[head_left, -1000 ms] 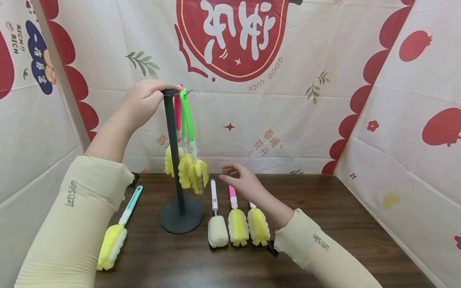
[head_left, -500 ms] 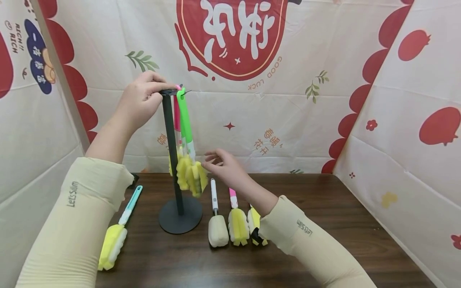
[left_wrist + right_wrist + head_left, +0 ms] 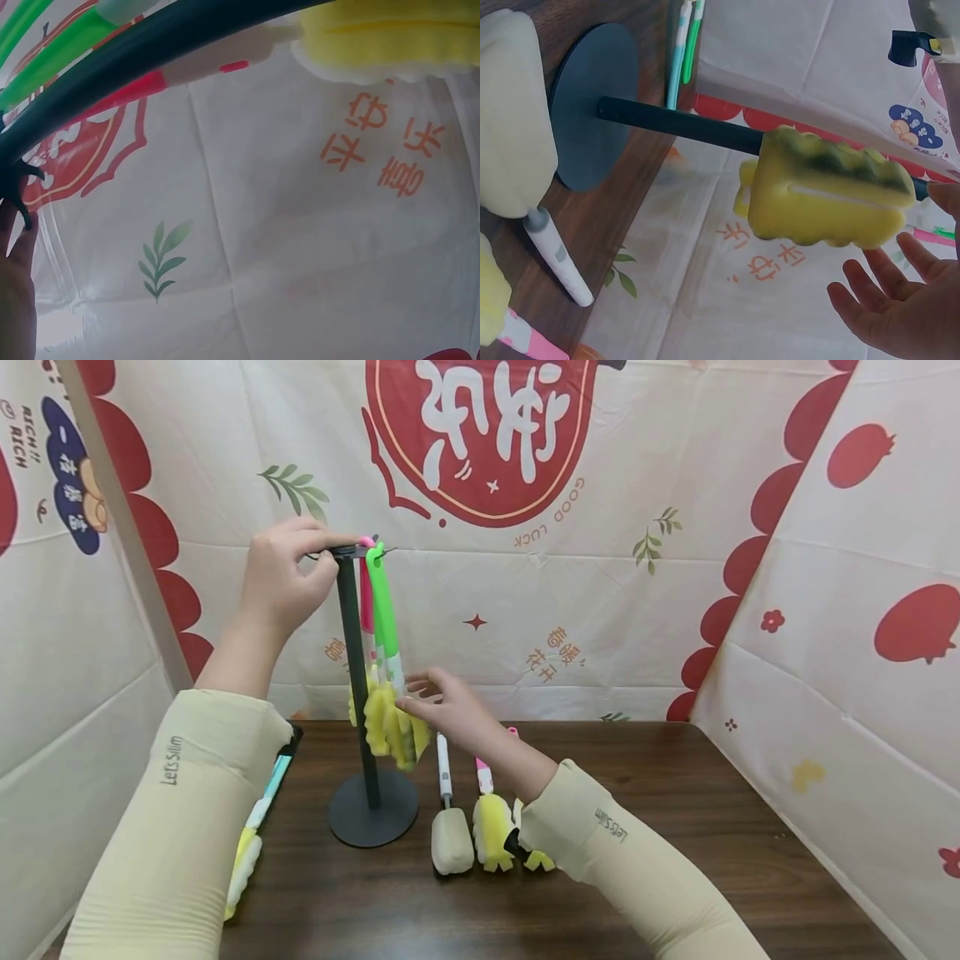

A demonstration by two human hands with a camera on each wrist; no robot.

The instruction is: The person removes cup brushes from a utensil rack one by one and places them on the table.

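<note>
One green-handled brush (image 3: 384,610) hanging, R hand (image 3: 453,706) beside it w/ nothing in grip

R fingers are loosely parted, thumb spread off them, around the brush's neck & yellow sponge head (image 3: 832,202); can't tell if any tip touches. Its loop sits on a hook of the black stand (image 3: 356,652), above the R fingers & just beside the L fingertips.

L hand (image 3: 281,572): thumb & index seem to pinch the stand's top, index nearly straight, tip at the loop of a pink-handled brush (image 3: 367,602). Other L fingers unclear.

Below R fingers, on the table (image 3: 712,802): white-handled brush (image 3: 452,842), second pink one (image 3: 493,831), & another yellow head (image 3: 538,861) partly hidden by the R cuff (image 3: 558,802). Teal-handled brush (image 3: 258,812) lies well below L fingers.

Step in hand, prob.: R tending the hung green brush, L steadying the stand. Next move likely calls for a light thumb-&-finger hold on the neck, L pinch firm so stand doesn't tip; if brush is to come off, loop must lift clear of hook first.
</note>
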